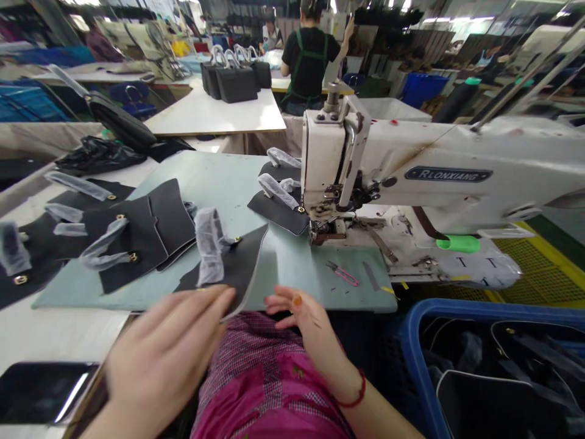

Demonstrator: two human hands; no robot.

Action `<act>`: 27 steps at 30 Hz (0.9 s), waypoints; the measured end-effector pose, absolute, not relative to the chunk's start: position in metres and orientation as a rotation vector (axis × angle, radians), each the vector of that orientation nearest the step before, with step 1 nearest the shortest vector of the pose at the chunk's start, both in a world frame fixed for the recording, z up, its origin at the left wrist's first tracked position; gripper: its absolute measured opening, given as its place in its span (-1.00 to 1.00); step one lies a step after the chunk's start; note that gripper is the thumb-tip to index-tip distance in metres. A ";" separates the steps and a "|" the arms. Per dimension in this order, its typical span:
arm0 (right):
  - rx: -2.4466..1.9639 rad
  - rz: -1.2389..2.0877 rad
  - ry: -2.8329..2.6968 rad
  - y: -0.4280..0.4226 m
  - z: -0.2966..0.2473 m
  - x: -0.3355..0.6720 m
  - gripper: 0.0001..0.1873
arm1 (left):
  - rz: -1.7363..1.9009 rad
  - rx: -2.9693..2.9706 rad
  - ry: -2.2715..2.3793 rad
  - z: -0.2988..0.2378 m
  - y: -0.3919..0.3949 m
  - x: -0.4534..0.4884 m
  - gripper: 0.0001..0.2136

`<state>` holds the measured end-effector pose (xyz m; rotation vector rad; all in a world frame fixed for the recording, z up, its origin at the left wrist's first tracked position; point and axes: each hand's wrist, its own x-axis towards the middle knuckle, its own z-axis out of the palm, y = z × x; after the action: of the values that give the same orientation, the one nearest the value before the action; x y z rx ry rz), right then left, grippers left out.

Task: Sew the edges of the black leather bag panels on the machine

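Note:
My left hand [171, 344], slightly blurred, is at the near edge of a black bag panel [249, 256]. Its fingers lie together over the panel's edge and appear to grip it; the thumb is hidden. A handle wrapped in white film [210, 247] stands up from this panel, fixed with gold-coloured hardware. Beside the panel's right edge, my right hand [308, 320] is held above my lap with its fingers apart and nothing in them. An orange covering is on one fingertip.
A sewing machine [388, 152] stands at the right, with pink thread snips [342, 273] on the table [292, 274] before it. More black panels [132, 238] with wrapped handles lie left. A blue basket [411, 341] holds black pieces. A phone-like black object [41, 390] lies lower left.

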<state>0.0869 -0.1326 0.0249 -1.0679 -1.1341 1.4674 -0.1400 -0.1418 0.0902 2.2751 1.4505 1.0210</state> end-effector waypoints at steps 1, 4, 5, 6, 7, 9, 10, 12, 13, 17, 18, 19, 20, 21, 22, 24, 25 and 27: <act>-1.022 1.655 -0.988 -0.139 0.021 0.079 -0.37 | 0.918 2.436 1.393 0.073 -0.142 -0.124 -0.60; -1.111 1.783 -0.697 -0.150 -0.007 0.069 -0.44 | 0.745 2.561 1.292 0.010 -0.156 -0.089 -0.69; -1.166 1.736 -0.692 -0.152 -0.019 0.070 -0.48 | 0.704 2.453 1.323 -0.012 -0.166 -0.086 -0.69; -1.210 1.675 -0.732 -0.153 -0.029 0.074 -0.50 | 0.722 2.312 1.367 -0.032 -0.176 -0.087 -0.68; -1.241 1.618 -0.804 -0.154 -0.036 0.079 -0.51 | 0.772 2.158 1.443 -0.050 -0.187 -0.092 -0.63; -1.269 1.537 -0.998 -0.154 -0.038 0.091 -0.51 | 0.888 1.722 1.650 -0.074 -0.205 -0.106 -0.52; -1.266 1.520 -1.099 -0.154 -0.033 0.096 -0.52 | 0.914 1.460 1.705 -0.080 -0.211 -0.111 -0.48; -1.224 1.539 -1.267 -0.152 -0.016 0.101 -0.53 | 0.930 0.932 1.658 -0.077 -0.212 -0.113 -0.44; -1.189 1.560 -1.328 -0.150 -0.007 0.101 -0.53 | 0.931 0.710 1.557 -0.070 -0.208 -0.110 -0.43; -1.090 1.642 -1.352 -0.138 0.018 0.096 -0.51 | 0.901 0.253 1.146 -0.026 -0.164 -0.079 -0.48; -1.102 1.645 -1.313 -0.133 0.020 0.095 -0.52 | 0.887 0.222 1.111 -0.015 -0.149 -0.071 -0.53; -1.130 1.640 -1.267 -0.127 0.021 0.095 -0.52 | 0.891 0.211 1.105 -0.007 -0.134 -0.063 -0.59; -1.167 1.631 -1.222 -0.121 0.022 0.096 -0.52 | 0.912 0.217 1.111 0.000 -0.117 -0.056 -0.65; -1.206 1.616 -1.182 -0.114 0.022 0.098 -0.52 | 0.944 0.238 1.116 0.005 -0.101 -0.050 -0.68; -1.239 1.596 -1.152 -0.106 0.023 0.101 -0.53 | 0.981 0.267 1.117 0.008 -0.085 -0.045 -0.70; -1.273 1.553 -1.124 -0.089 0.025 0.107 -0.55 | 1.027 0.332 1.100 0.012 -0.055 -0.035 -0.71; -1.273 1.537 -1.120 -0.081 0.025 0.111 -0.57 | 1.031 0.361 1.090 0.013 -0.041 -0.030 -0.71; -1.263 1.516 -1.106 -0.064 0.025 0.118 -0.59 | 1.027 0.393 1.084 0.014 -0.016 -0.022 -0.71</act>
<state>0.1177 -0.0642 0.0254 -1.2634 -1.1063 1.5155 -0.0219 -0.0160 0.0135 0.3931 1.0844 1.0269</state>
